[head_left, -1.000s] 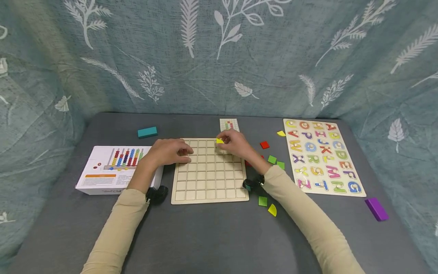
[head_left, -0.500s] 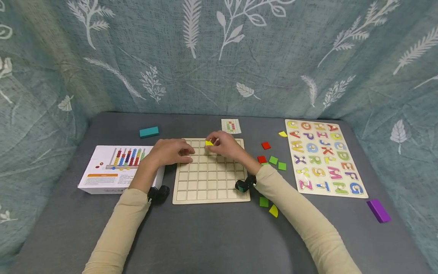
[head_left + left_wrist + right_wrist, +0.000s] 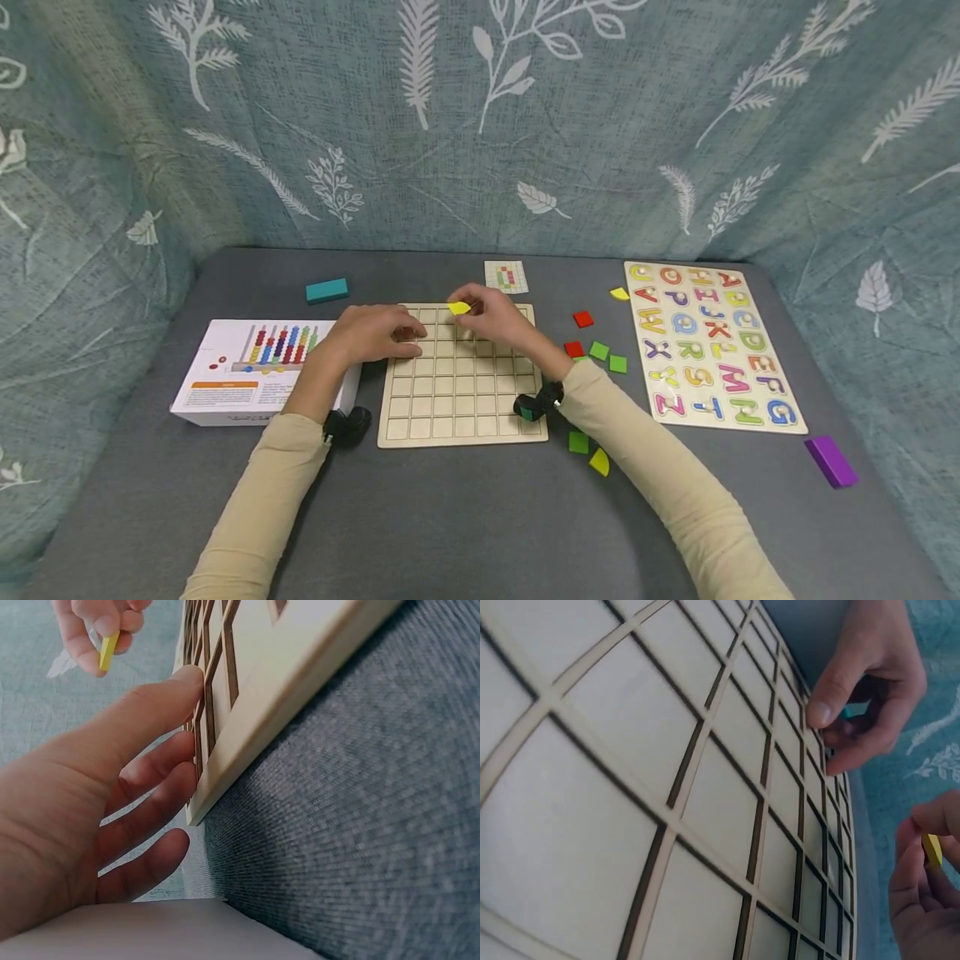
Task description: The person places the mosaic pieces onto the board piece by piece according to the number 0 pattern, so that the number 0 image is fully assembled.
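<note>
A pale wooden grid board (image 3: 450,392) lies in the middle of the table in the head view. My right hand (image 3: 495,321) pinches a small flat yellow piece (image 3: 458,308) between thumb and fingers over the board's far rows. In the left wrist view that yellow piece (image 3: 109,651) shows edge-on, apart from the board. My left hand (image 3: 372,333) is at the board's left edge, thumb and fingertips by the grid, relaxed and holding nothing. Behind the right hand lies a small card (image 3: 506,277) printed with a coloured pattern on a grid.
Red squares (image 3: 582,319), green squares (image 3: 598,351) and yellow quarter-circles (image 3: 599,462) lie right of the board. An alphabet board (image 3: 712,350) and purple block (image 3: 831,462) are farther right. Left are a white box (image 3: 255,392) and a teal block (image 3: 327,290).
My right hand has moved left over the board's far rows with the yellow piece, uncovering the card, and the piece has turned slightly. My left hand stays at the board's left edge.
</note>
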Demonstrator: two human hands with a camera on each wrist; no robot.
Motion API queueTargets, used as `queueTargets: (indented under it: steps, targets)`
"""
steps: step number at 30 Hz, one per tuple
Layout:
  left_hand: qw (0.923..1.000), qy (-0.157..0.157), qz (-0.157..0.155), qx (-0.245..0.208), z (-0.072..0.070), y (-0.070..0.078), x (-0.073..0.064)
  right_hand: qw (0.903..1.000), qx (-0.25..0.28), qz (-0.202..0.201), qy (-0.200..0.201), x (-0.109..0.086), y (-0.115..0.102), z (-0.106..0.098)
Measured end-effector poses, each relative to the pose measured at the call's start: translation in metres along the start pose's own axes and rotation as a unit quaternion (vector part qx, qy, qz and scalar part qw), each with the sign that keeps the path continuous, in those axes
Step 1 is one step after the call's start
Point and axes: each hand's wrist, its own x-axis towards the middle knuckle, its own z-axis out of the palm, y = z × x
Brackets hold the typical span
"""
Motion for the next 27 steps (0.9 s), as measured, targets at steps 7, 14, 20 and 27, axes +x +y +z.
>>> queueTargets:
  steps: [7,14,20,27]
  targets:
    - [0.9999,0.008,0.009,-0.002,0.0003,-0.0012,0.0003,0.9970,0.076,0.008,-0.011,-0.0001,0.0014,-0.0007]
    - [1.0000,0.004,0.006,0.003,0.0008,-0.0004,-0.0003,0.9948,0.095,0.030,-0.024,-0.0014,0.0024,0.0009]
    - [1.0000,-0.001,0.002,0.004,0.0010,0.0007,-0.0012,0.9927,0.109,0.042,-0.031,-0.0011,0.0031,0.0029]
    - [1.0000,0.004,0.002,-0.002,0.0002,0.0014,-0.0015,0.9873,0.154,0.033,-0.025,0.0010,0.0054,0.0046]
